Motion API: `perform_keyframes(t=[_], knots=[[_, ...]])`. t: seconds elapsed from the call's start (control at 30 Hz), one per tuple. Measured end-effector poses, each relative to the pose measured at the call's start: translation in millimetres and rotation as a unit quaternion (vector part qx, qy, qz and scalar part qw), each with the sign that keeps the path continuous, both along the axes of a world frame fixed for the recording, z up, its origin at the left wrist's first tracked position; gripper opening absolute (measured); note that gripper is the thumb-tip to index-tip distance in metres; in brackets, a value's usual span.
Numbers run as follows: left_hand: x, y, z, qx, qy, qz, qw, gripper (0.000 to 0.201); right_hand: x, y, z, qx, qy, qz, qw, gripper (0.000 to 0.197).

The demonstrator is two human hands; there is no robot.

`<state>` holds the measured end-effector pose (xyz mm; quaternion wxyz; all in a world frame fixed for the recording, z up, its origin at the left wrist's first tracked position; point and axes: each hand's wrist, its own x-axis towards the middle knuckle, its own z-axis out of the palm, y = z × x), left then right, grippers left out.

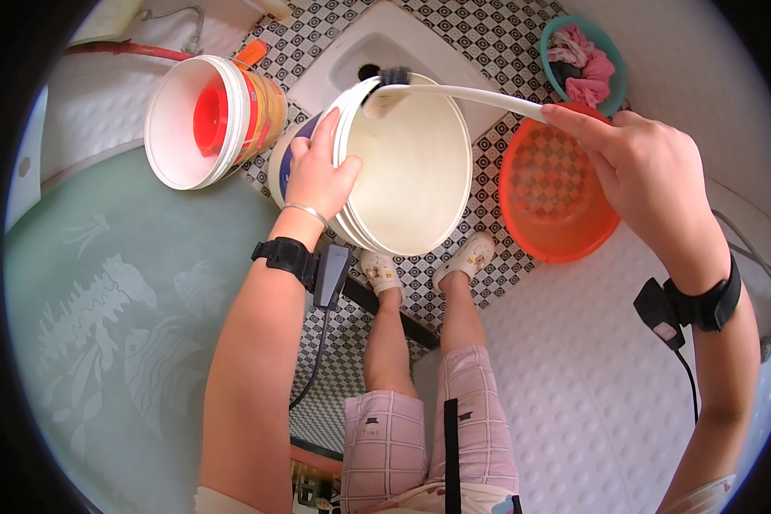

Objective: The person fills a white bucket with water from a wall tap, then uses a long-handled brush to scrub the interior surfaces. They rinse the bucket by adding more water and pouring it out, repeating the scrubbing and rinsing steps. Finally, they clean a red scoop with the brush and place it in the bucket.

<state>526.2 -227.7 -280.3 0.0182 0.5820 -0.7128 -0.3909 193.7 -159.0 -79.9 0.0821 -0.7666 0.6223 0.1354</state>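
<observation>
A large white bucket (pixel 407 184) is tipped so that its mouth faces me. My left hand (pixel 321 167) grips its left rim, thumb toward the opening and fingers over the outside. In my right hand (pixel 638 167) is the end of a long white-handled scrub brush (pixel 488 96), the index finger stretched along the handle. The brush's dark-bristled head (pixel 392 79) sits at the bucket's far rim. Pale walls show inside the bucket, and its outer left side carries a dark blue patch.
Left stands another white bucket (pixel 158 128) with a red scoop-like thing (pixel 211 122) inside. An orange basin (pixel 561 244) lies right, below a teal basin (pixel 612 98) holding pink cloth. Behind is a white squat toilet (pixel 351 51). A frosted glass panel (pixel 128 257) fills the left.
</observation>
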Motion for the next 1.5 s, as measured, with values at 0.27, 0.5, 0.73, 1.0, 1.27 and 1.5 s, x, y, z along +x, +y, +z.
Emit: perform_keyframes(t=[0.27, 0.5, 0.73, 1.0, 1.27, 1.5], knots=[[1.3, 5.7, -3.0, -0.021, -0.002, 0.012, 1.0, 0.08, 3.4, 1.6, -11.6, 0.0, -0.022, -0.063, 0.998, 0.033], [-1.1, 6.7, 7.0, 0.024, 0.015, 0.03, 0.999, 0.078, -6.8, 10.6, -30.5, 0.04, -0.017, -0.13, 0.991, 0.032], [-16.9, 21.5, 2.5, 0.005, -0.018, 0.038, 0.999, 0.08, -33.3, 37.4, -62.8, 0.089, -0.032, -0.184, 0.978, 0.032], [-8.4, 15.9, -0.5, -0.019, -0.014, 0.041, 0.999, 0.077, -18.3, 96.8, -69.5, 0.366, -0.145, -0.33, 0.858, 0.032], [-12.9, 18.7, 3.8, -0.026, -0.008, 0.024, 0.999, 0.074, -26.4, 93.9, -82.1, 0.186, -0.104, -0.292, 0.932, 0.031], [-10.8, 25.7, 3.7, -0.034, -0.028, -0.022, 0.999, 0.074, -22.5, 110.3, -93.2, 0.272, -0.095, -0.331, 0.899, 0.035]])
